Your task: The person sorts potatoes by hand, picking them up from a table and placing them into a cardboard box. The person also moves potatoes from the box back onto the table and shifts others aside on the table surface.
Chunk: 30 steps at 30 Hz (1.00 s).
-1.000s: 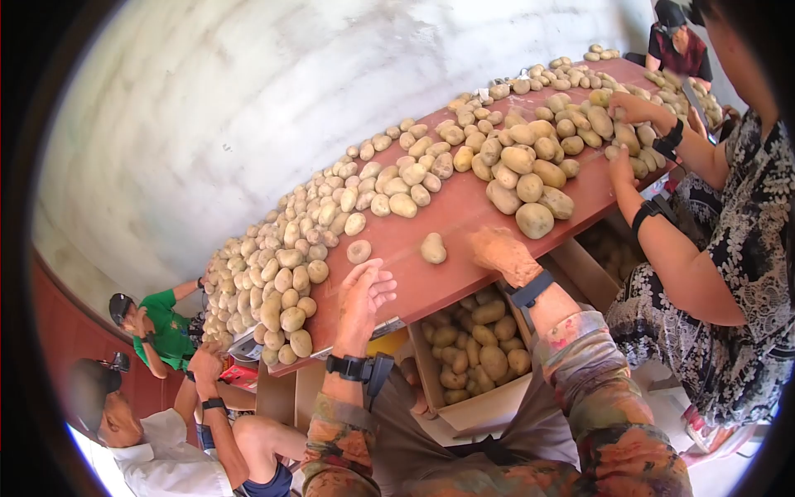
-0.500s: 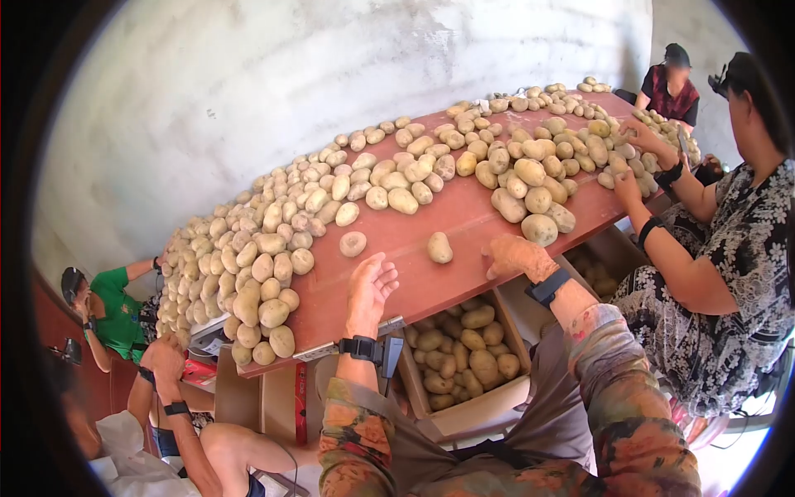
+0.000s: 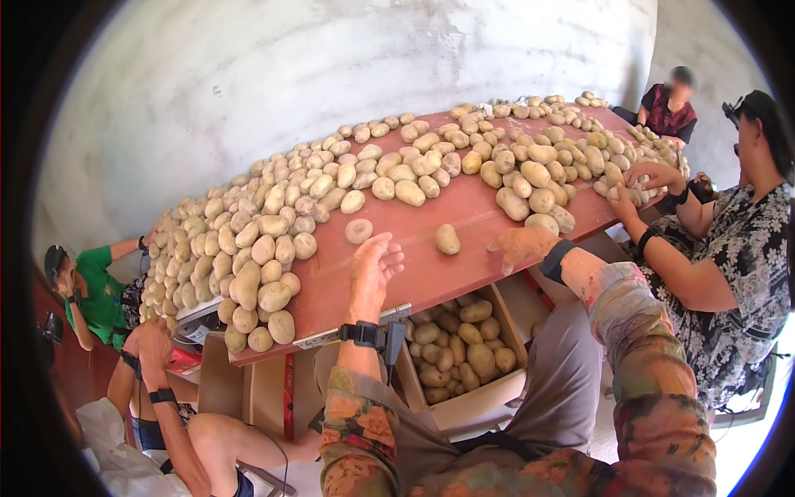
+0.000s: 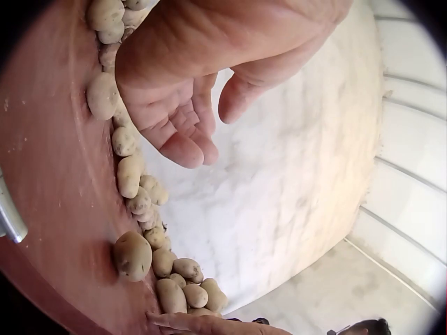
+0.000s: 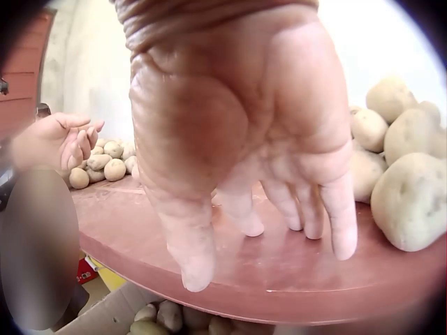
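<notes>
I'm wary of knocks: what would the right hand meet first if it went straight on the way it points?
Probably the red tabletop: the right hand slants its fingers down toward it. Skimming level instead, likely the nearest lone potato. The gap beneath is unclear.

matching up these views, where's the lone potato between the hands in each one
Head: lone potato just right of centre, between the left hand and right hand.
Left wrist: lower left, large.
Right wrist: not visible, perhaps behind the right hand.
Shared landmark: the red tabletop.
</notes>
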Each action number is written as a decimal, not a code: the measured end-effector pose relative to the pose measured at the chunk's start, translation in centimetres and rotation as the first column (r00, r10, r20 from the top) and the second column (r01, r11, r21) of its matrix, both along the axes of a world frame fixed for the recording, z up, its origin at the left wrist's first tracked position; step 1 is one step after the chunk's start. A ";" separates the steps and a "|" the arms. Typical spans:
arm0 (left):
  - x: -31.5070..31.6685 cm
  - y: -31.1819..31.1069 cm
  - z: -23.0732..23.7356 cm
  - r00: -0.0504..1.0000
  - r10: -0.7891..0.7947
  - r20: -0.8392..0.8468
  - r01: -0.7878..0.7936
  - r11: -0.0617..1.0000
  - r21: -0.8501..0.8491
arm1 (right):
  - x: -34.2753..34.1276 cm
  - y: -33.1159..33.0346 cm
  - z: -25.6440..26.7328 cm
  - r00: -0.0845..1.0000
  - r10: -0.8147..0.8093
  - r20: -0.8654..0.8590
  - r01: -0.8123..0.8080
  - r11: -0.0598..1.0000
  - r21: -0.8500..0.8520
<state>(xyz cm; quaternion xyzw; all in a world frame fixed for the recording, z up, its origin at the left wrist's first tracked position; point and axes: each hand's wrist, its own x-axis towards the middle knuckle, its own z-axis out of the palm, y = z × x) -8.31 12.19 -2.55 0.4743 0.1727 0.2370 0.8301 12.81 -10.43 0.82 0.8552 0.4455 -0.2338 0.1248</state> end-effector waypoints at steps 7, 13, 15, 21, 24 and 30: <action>-0.8 0.3 0.9 0.999 0.025 0.024 -0.025 1.000 0.006 | -0.5 1.2 1.5 0.997 -0.075 0.032 0.080 0.972 -0.221; -1.1 0.3 1.2 0.999 0.043 0.025 -0.043 0.999 0.020 | -0.8 1.4 2.6 1.000 -0.005 0.024 0.011 0.966 -0.258; -1.1 0.4 1.3 0.999 0.044 0.024 -0.044 0.999 0.020 | -0.8 1.7 2.7 0.999 -0.008 0.046 0.021 0.959 -0.284; -1.2 0.5 1.4 0.999 0.034 0.031 -0.035 0.999 0.027 | -2.2 2.2 4.0 0.995 -0.083 0.062 0.099 0.940 -0.326; -1.1 0.5 1.8 0.999 0.036 0.019 -0.037 0.999 0.034 | -2.7 2.0 4.9 0.994 -0.106 0.042 0.113 0.943 -0.313; -0.4 0.3 1.7 1.000 0.031 0.001 -0.031 0.999 0.033 | -2.2 1.7 4.5 0.995 -0.094 0.022 0.096 0.957 -0.275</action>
